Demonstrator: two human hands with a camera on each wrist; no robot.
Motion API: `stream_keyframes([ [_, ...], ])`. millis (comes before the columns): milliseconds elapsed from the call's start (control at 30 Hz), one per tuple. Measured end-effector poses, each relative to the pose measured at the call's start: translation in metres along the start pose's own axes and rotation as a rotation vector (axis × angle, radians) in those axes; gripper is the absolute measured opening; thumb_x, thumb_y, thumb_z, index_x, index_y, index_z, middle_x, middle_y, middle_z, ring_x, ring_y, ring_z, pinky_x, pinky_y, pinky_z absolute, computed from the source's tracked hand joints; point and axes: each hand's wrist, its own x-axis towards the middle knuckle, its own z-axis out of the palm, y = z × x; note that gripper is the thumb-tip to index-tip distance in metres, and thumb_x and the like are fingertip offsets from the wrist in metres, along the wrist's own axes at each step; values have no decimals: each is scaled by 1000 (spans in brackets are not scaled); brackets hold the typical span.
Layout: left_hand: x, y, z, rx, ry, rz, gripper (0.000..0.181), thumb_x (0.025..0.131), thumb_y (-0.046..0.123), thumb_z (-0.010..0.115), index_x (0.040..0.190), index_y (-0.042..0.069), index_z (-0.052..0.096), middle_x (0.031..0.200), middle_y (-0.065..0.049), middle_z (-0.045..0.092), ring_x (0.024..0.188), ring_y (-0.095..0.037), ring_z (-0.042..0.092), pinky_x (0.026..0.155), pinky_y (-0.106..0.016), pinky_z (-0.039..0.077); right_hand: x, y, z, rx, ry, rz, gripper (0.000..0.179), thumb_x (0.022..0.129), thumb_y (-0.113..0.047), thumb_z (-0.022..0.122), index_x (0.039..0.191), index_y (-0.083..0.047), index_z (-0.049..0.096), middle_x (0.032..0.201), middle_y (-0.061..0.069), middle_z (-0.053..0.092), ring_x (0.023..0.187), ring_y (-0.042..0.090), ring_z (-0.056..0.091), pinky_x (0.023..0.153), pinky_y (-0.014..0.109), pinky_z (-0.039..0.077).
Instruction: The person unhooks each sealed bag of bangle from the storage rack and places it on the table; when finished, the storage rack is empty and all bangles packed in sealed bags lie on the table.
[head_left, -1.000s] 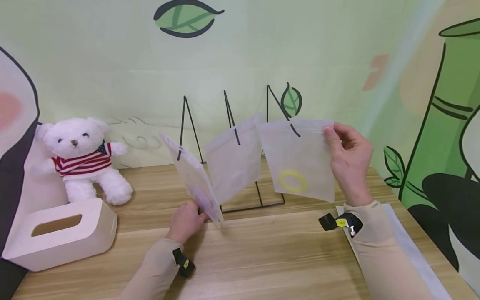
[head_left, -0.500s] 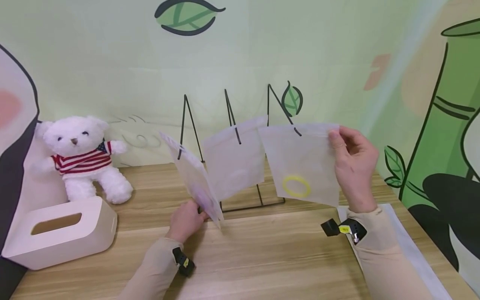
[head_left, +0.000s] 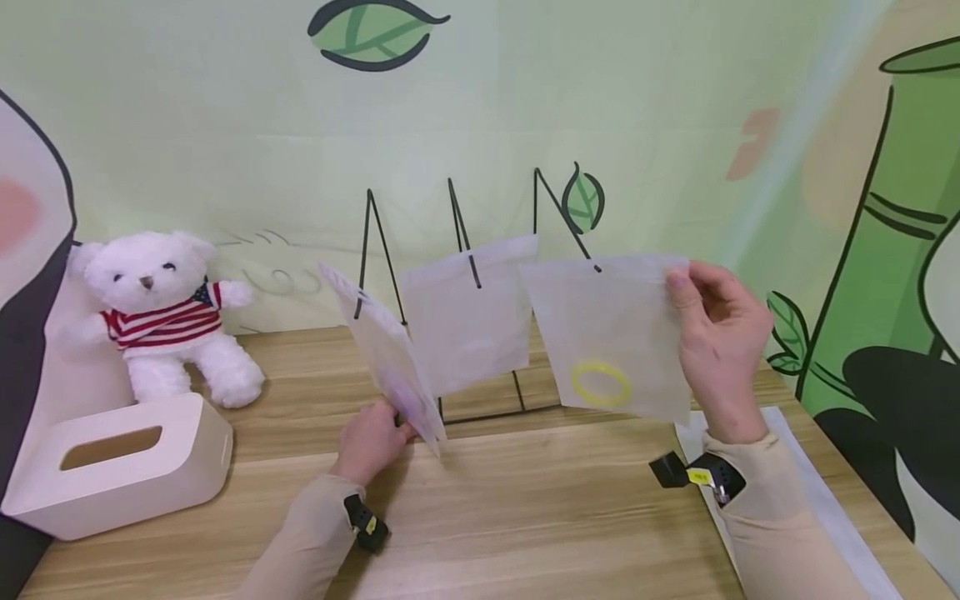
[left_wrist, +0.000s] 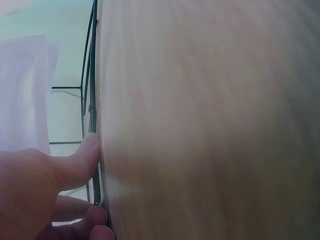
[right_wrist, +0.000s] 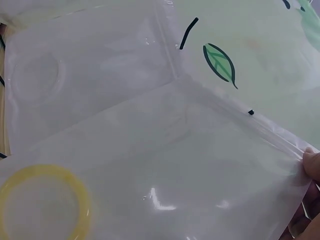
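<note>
A black wire rack (head_left: 487, 416) stands on the table, with its three hooks pointing toward me. My left hand (head_left: 372, 442) grips its base rod low at the left; in the left wrist view the thumb and fingers curl round the rod (left_wrist: 94, 65). The right-hand frosted zip bag (head_left: 630, 321) shows a yellow ring (head_left: 596, 365) inside. My right hand (head_left: 723, 342) pinches this bag's upper right corner, and the hook tip is at its top edge. A middle bag (head_left: 468, 317) and a left bag (head_left: 386, 350), purple showing through, hang on the other hooks.
A white teddy bear (head_left: 161, 325) in a striped sweater sits at the back left, behind a pale tissue box (head_left: 187, 458). A white sheet (head_left: 813, 483) lies partly under my right forearm. The printed wall (head_left: 262, 167) rises close behind the rack.
My right hand has drawn the right-hand bag rightward and down along its hook, leaving only the hook's tip at the top edge. The left hand has stayed put.
</note>
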Motion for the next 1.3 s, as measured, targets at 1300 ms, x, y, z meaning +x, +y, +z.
stream_keyframes([
  [1300, 0, -2, 2, -2, 19, 30, 21, 84, 31, 73, 84, 11, 67, 84, -13, 68, 65, -26, 58, 53, -45, 44, -57, -41, -62, 188, -90, -42, 18, 77, 22, 66, 95, 21, 62, 86, 7, 71, 73, 13, 62, 68, 18, 47],
])
